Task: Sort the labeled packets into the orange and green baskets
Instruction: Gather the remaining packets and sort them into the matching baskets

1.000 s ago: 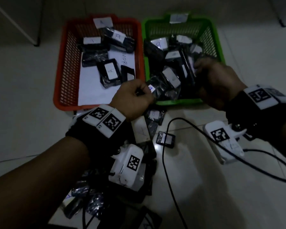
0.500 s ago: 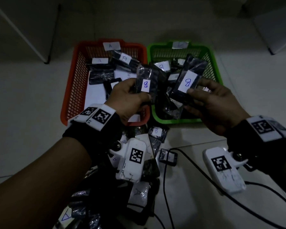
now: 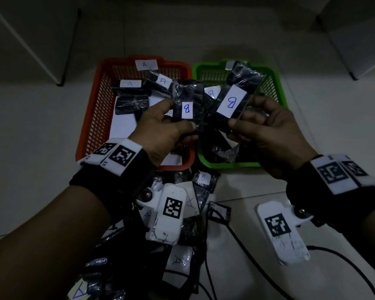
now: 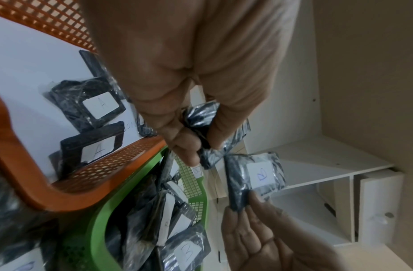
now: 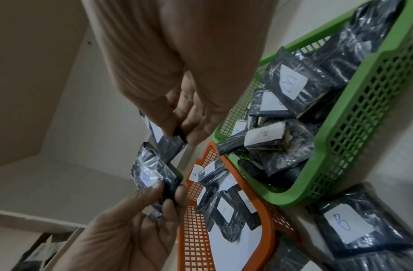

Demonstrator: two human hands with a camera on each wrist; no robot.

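My left hand [image 3: 160,131] pinches a B packet [image 3: 187,105], my right hand [image 3: 266,128] another B packet [image 3: 230,100]; both now lifted to frame centre, labels up. Both belong in the green basket [image 3: 279,87], not the orange basket [image 3: 91,118].

Tiled floor [image 3: 41,148] — orange basket [image 3: 91,118], green basket [image 3: 281,92], packet pile [image 3: 182,245].
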